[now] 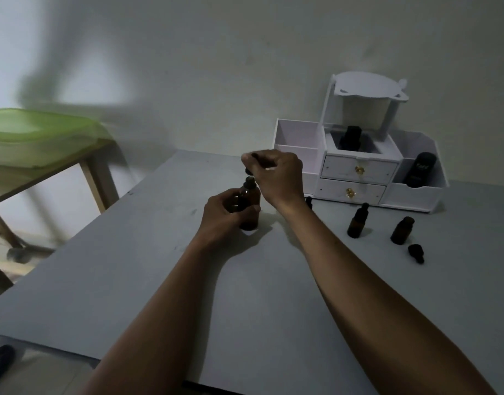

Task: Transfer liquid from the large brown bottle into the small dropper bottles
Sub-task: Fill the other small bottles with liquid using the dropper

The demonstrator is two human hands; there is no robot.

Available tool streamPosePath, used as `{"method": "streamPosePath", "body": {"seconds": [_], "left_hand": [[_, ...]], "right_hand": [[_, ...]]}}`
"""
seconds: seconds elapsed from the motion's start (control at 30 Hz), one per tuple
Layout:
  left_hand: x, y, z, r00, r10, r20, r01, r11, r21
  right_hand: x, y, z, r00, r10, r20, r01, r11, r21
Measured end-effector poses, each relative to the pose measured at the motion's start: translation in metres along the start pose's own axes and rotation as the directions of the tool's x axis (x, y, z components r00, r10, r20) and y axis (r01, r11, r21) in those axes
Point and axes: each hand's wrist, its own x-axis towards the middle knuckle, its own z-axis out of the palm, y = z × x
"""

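The large brown bottle [250,201] stands upright on the grey table [131,280]. My left hand [226,215] is wrapped around its body. Just above its neck, my right hand [276,175] pinches the black dropper cap [249,170], which looks lifted slightly off the neck. To the right stand a small capped dropper bottle [357,220] and a small uncapped brown bottle [402,230]. A loose black dropper cap [416,253] lies near the uncapped one. Another small bottle [309,202] peeks out behind my right wrist.
A white desktop organiser [359,172] with two drawers stands at the back right, holding dark bottles [350,137] in its compartments. A wooden side table with a green-lidded container [39,129] is at the left. The wall is close behind.
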Motion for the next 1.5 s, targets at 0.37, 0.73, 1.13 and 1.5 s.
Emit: {"method": "streamPosePath", "body": {"seconds": [0.37,0.73,1.13,1.5], "left_hand": [[-0.006,0.002,-0.004,0.990,0.124,-0.066,-0.119,0.990,0.072],[-0.059,0.054,0.093,0.830,0.450,-0.330,-0.461,0.886,0.048],[-0.064,0.044,0.237,0.985,0.094,0.143,-0.100,0.995,0.030],[-0.035,0.037,0.270,0.985,0.019,0.173,-0.038,0.994,0.104]], "right_hand": [[0.046,-0.054,-0.065,0.974,-0.078,-0.214,0.122,0.972,0.199],[0.012,0.011,-0.207,0.902,-0.123,-0.413,0.128,0.992,-0.014],[-0.018,0.087,-0.263,0.826,0.013,-0.564,-0.045,0.998,-0.043],[-0.021,0.100,-0.259,0.856,0.029,-0.516,-0.066,0.996,-0.054]]}}
